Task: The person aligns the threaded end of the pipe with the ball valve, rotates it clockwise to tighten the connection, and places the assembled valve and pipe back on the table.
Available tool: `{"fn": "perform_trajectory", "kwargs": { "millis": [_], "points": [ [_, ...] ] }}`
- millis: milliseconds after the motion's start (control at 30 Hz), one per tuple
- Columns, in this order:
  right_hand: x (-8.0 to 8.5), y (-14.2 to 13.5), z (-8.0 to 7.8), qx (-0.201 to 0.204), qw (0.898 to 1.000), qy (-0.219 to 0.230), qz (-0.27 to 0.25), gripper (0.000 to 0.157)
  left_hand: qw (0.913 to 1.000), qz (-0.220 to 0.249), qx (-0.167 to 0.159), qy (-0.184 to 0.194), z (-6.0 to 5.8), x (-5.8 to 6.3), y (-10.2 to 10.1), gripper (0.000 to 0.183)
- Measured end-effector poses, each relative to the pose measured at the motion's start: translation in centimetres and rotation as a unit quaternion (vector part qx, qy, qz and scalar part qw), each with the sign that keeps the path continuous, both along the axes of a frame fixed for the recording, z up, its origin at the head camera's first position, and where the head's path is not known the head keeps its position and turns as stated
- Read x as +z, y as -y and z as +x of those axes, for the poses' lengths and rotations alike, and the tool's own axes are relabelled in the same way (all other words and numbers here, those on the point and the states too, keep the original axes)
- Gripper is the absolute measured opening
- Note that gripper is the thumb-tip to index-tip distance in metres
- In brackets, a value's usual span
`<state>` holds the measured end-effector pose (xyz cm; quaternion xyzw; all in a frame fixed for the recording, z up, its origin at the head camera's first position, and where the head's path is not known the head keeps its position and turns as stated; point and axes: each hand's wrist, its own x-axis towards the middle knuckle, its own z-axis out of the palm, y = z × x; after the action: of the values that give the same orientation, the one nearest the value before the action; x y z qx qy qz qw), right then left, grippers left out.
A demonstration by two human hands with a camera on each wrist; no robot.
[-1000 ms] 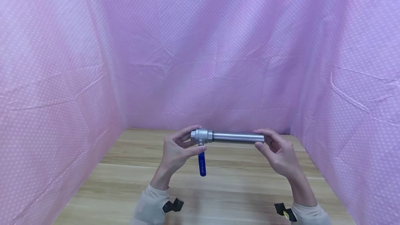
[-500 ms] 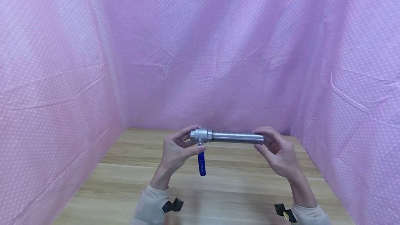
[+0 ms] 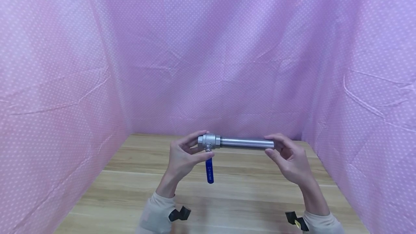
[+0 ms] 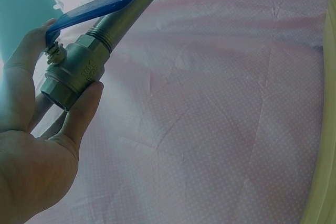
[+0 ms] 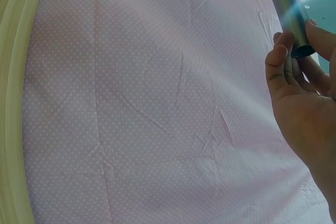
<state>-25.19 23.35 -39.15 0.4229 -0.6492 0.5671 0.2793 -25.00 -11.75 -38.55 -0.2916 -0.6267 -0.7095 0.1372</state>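
Note:
A steel ball valve (image 3: pixel 209 141) with a blue lever handle (image 3: pixel 209 170) is joined to a straight metal pipe (image 3: pixel 247 143), the two held level above the table in the head view. My left hand (image 3: pixel 183 154) grips the valve body, its thumb against the base of the lever. In the left wrist view, threads (image 4: pixel 101 36) show on the pipe where it enters the valve (image 4: pixel 79 69). My right hand (image 3: pixel 290 160) pinches the pipe's far end between thumb and fingers. That end of the pipe (image 5: pixel 291 14) looks hollow in the right wrist view.
The wooden table (image 3: pixel 234 198) lies below both hands. Pink dotted cloth (image 3: pixel 208 64) hangs behind it and along both sides. Black wrist mounts (image 3: pixel 180 213) sit by the light sleeves (image 3: pixel 159 212).
Both hands keep their hold in nearly the same place. The right fingers shift very slightly on the pipe's end; the valve stays put.

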Motion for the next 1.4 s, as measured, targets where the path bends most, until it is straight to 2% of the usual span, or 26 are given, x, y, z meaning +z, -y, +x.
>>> {"fn": "perform_trajectory", "kwargs": {
  "millis": [133, 200, 267, 433, 500, 667, 1067, 1200, 1400],
  "points": [
    [-0.01, -0.17, 0.35, -0.074, 0.997, 0.014, 0.031, 0.045, 1.0, 0.001, 0.0, -0.005, 0.02, 0.0, 0.0, 0.067],
    [0.0, -0.2, 0.45, -0.094, 0.995, 0.02, 0.041, 0.047, 1.0, -0.001, 0.001, -0.007, 0.03, -0.02, 0.02, 0.067],
    [0.01, -0.17, 0.42, -0.078, 0.996, 0.021, 0.034, 0.049, 0.9999, -0.003, 0.004, -0.009, 0.04, -0.03, 0.03, 0.066],
    [0.16, 0.1, 0.06, 0.018, 1.0, 0.01, -0.006, 0.053, 0.9998, -0.008, 0.009, -0.013, 0.06, 0.02, 0.05, 0.065],
    [0.22, 0.2, -0.05, 0.038, 0.999, 0.005, -0.015, 0.054, 0.9998, -0.007, 0.009, -0.013, 0.07, 0.05, 0.07, 0.065],
    [0.29, 0.29, -0.04, 0.049, 0.999, -0.001, -0.021, 0.055, 0.9999, -0.006, 0.01, -0.011, -0.02, -0.02, 0.09, 0.065],
    [0.21, 0.18, -0.06, 0.036, 0.999, -0.007, -0.013, 0.05, 0.9998, -0.006, 0.01, -0.015, -0.08, -0.1, 0.08, 0.066],
    [0.08, 0.09, -0.02, 0.014, 1.0, -0.011, -0.011, 0.046, 0.9998, -0.008, 0.012, -0.016, -0.08, -0.09, 0.08, 0.067],
    [0.0, -0.08, 0.3, -0.065, 0.998, 0.008, 0.021, 0.044, 0.9999, -0.004, 0.011, -0.013, -0.03, -0.03, 0.08, 0.068]
  ]
}}
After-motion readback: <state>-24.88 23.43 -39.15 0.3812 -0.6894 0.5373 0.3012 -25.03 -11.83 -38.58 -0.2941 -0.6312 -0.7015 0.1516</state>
